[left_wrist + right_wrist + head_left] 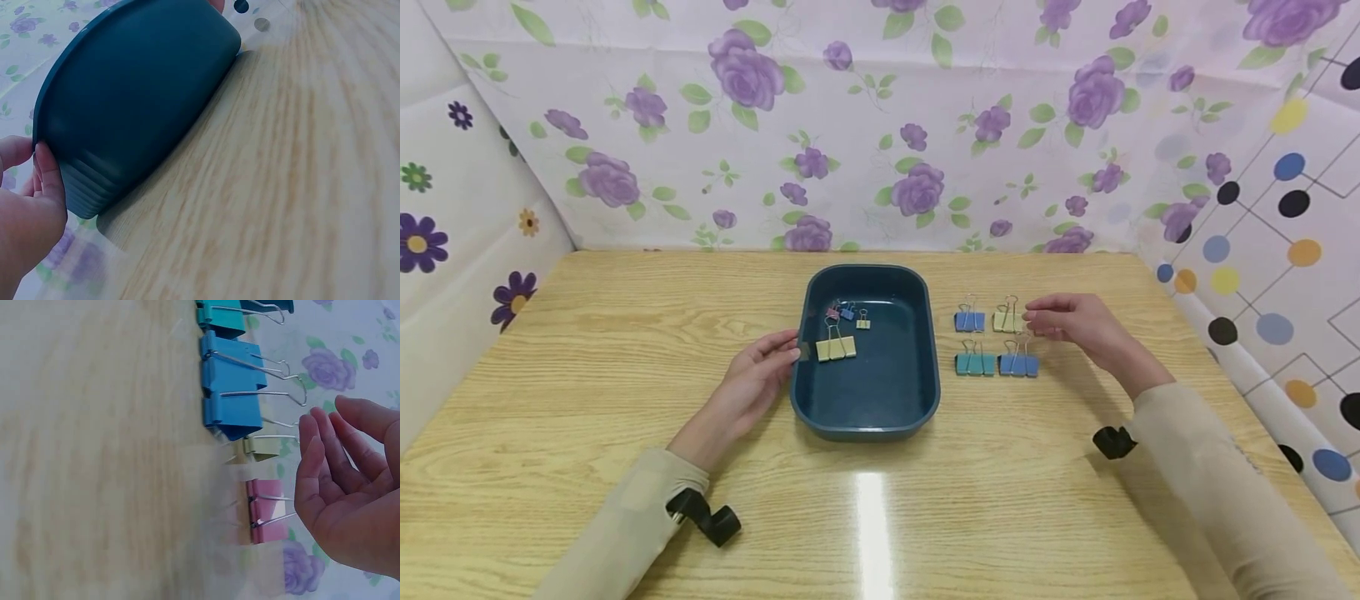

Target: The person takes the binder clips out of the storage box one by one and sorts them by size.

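Note:
My left hand (751,377) pinches the left rim of a dark teal tray (865,432). In the left wrist view its fingers grip the edge of the tray wall (131,94). My right hand (1086,327) hovers at the right end of a group of binder clips, its fingers loosely bent and holding nothing. A pink binder clip (269,509) stands close to those fingers in the right wrist view; the hand hides it in the head view. Beside it are a yellow binder clip (1006,322), two blue binder clips (970,322) (234,381) and a teal binder clip (974,364).
Inside the tray lie a large yellow binder clip (836,348) and small pink (832,313), blue (847,313) and yellow (863,323) clips. The wooden table (625,333) meets a flowered cloth (850,125) at the back and a dotted cloth (1285,250) on the right.

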Available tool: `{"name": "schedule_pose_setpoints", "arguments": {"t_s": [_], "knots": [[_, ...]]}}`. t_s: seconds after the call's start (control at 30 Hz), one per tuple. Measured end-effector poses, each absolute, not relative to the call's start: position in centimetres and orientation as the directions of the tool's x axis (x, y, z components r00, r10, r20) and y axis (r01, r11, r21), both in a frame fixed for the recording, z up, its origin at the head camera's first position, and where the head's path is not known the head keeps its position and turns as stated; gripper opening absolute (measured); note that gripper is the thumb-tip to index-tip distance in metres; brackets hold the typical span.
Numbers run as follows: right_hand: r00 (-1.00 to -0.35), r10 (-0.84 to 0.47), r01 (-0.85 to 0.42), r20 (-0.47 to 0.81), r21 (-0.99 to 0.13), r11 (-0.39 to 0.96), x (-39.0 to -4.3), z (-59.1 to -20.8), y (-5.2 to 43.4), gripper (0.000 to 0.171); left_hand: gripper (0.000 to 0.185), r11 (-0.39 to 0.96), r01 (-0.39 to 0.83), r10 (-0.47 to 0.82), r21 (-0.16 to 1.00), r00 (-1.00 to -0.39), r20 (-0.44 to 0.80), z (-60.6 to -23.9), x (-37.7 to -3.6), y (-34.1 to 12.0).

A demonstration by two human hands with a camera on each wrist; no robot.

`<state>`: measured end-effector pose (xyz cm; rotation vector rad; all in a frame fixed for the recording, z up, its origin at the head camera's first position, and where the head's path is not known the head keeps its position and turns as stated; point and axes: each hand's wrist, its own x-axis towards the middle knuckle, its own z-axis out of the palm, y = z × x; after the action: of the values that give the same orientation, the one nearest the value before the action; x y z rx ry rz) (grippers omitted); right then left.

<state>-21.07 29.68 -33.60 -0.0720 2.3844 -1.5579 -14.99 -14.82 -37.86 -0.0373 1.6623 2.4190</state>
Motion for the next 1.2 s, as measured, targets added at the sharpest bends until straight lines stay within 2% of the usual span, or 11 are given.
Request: {"name": "schedule_pose_setpoints", "arguments": {"t_s": [0.4,0.8,1.2], "knots": [[-0.984,-0.134,0.058,-0.116,-0.925,0.376,-21.7,-31.7,28.0,0.044,0.039,-0.346,-0.186,0.159,0.920,-0.978,-0.137,-37.9,-14.9,-14.6],[-0.965,-0.228,0.032,-0.129,-0.922,0.386,-22.2,-29.8,23.3,0.039,0.040,-0.347,-0.191,0.162,0.918,-0.976,-0.142,-37.8,-15.0,-14.6],[-0.935,-0.332,-0.026,-0.120,-0.914,0.405,-23.2,-26.0,16.7,0.032,0.039,-0.341,-0.188,0.164,0.921,-0.977,-0.139,-37.8,-15.0,-14.8]]}}
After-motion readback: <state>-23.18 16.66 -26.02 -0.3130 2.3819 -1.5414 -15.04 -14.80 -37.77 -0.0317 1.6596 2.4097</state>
